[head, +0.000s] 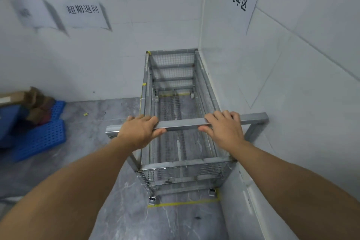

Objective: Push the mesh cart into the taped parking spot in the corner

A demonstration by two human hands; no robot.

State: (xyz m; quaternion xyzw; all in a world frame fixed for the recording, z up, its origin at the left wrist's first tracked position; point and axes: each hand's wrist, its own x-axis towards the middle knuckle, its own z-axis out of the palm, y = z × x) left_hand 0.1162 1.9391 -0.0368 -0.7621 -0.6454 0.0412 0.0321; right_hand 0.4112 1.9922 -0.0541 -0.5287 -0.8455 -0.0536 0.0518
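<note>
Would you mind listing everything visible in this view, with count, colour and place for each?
mesh cart: one, grey metal, empty, far end in the corner, right side along the right wall
cart handle bar: one, grey, near end of the cart
castor wheels: two near ones visible, pale, close to the tape line; one more seen through the mesh at the far end
floor tape: yellow line on the grey floor just behind the near wheels
paper signs: three, white with black writing, two on the back wall, one on the right wall
plastic pallets: blue, stacked at left, exact count unclear
cardboard: brown, on the pallets
left hand: on the bar, fingers wrapped over it
right hand: on the bar, likewise
</note>
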